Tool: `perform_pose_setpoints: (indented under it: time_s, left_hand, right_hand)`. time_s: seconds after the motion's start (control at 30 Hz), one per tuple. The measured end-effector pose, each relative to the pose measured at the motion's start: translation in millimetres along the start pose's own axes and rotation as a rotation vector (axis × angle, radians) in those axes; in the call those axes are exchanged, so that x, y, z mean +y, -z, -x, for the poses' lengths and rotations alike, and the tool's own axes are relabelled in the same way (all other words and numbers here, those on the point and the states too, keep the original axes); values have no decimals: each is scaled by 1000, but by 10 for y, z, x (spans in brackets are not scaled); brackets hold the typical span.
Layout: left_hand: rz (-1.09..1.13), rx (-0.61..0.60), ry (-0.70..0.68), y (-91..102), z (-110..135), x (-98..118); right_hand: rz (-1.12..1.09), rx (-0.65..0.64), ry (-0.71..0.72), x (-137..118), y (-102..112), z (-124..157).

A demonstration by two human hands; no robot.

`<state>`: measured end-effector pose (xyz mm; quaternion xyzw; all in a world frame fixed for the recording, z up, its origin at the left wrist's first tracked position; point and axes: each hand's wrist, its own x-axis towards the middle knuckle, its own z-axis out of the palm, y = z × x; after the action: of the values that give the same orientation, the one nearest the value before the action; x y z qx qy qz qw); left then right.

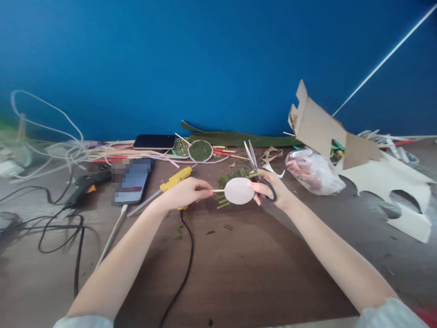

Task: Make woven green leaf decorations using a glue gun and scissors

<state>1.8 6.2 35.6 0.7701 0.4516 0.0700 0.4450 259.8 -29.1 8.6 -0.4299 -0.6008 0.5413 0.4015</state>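
Observation:
My left hand (186, 192) is closed in a pinch on the thin stick of a small round fan (239, 191), a pale oval disc backed by woven green leaf strips that stick out around its edge. My right hand (269, 189) grips black-handled scissors (254, 166), whose blades point up and are slightly parted, right at the fan's upper right edge. Both hands hover just above the brown table (239, 269), with the fan between them.
A yellow glue gun (175, 178) with a black cord lies behind my left hand. A phone (131, 182) and a second dark phone (153, 141) are at the left, beside tangled cables (61, 150). Finished woven discs (200, 151), green leaves (239, 138), a plastic bag (314, 171) and cut cardboard (385, 182) lie behind and right.

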Motion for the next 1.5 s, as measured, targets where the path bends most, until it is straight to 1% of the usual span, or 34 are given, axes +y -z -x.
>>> perform_pose_setpoints:
  time_s: [0.07, 0.1, 0.2, 0.27, 0.33, 0.37, 0.4, 0.47, 0.57, 0.63, 0.7, 0.8, 0.93, 1.0, 1.07, 1.23, 1.33, 1.4, 1.5]
  left_hand:
    - [178, 50, 9, 0, 8, 41]
    - [292, 97, 16, -1, 9, 59]
    - [673, 340, 20, -7, -17, 79]
    - [912, 456, 6, -21, -54, 70]
    - [1065, 473, 3, -55, -90, 67]
    - [1107, 451, 9, -84, -104, 72]
    - [1134, 421, 12, -121, -112, 83]
    - [1171, 314, 24, -215, -117, 117]
    - [1152, 195, -16, -368, -106, 174]
    - [1108, 163, -50, -438, -97, 199]
    - [1078, 194, -57, -465, -92, 209]
    - [1067, 273, -42, -431, -97, 197]
    - [1105, 375, -9, -339, -119, 146]
    - [1128, 426, 5, -309, -132, 120]
    - [1141, 458, 6, -296, -143, 101]
    - [1179, 463, 9, -307, -158, 92]
    - [1199, 440, 32, -321, -156, 104]
    - [1211, 436, 44, -323, -152, 116]
    - [1232, 469, 70, -314, -147, 136]
  right_hand:
    - [-29, 66, 40, 30, -12, -9]
    - [-48, 96, 58, 40, -22, -12]
    - [-123, 162, 78, 37, -66, -15]
    - [-169, 207, 81, 6, -108, -9]
    - [-189, 241, 90, -36, -155, 2]
    - [-193, 250, 93, -56, -180, 8]
    - [-198, 252, 91, -73, -205, 16]
    - [-223, 243, 78, -95, -254, 32]
    - [-264, 202, 55, -98, -325, 54]
    - [-271, 165, 37, -89, -361, 63]
    - [-281, 136, 30, -77, -379, 65]
    - [-342, 119, 26, -55, -366, 52]
    - [-436, 91, -107, -29, -323, 26]
    - [-428, 63, -165, -19, -317, 20]
    - [-372, 24, -182, -7, -321, 17]
    - [-162, -115, -152, 44, -318, 17]
    - [-78, -163, -114, 72, -304, 16]
    - [-60, -162, -100, 81, -299, 15]
    - [-81, -117, -105, 76, -299, 14]
